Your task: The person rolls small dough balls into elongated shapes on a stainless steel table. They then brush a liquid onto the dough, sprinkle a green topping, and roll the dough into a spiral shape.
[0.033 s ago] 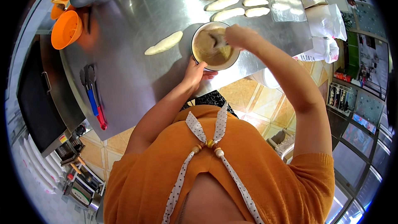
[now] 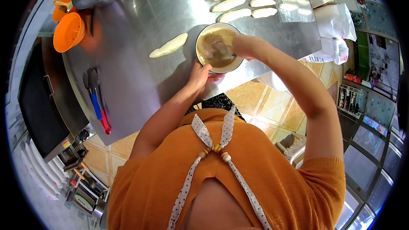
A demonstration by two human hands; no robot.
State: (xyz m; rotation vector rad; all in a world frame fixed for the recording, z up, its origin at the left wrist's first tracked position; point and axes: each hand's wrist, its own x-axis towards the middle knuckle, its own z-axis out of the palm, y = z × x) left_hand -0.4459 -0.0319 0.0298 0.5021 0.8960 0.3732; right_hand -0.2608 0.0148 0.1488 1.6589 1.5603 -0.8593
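Near the steel table's (image 2: pixel 140 81) front edge, the white mixing bowl (image 2: pixel 233 64) of tan batter (image 2: pixel 208 44) has shifted slightly left. The right hand (image 2: pixel 245 47), now lower, is closed round a blurred utensil (image 2: pixel 223 52); the left hand (image 2: pixel 201 75), half-curled, clasps the bowl's side.

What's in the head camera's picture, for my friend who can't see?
A bare left hand holds a bowl of brown mixture while the right hand works a blurred utensil inside it. Pale dough pieces and tongs lie on the metal table.
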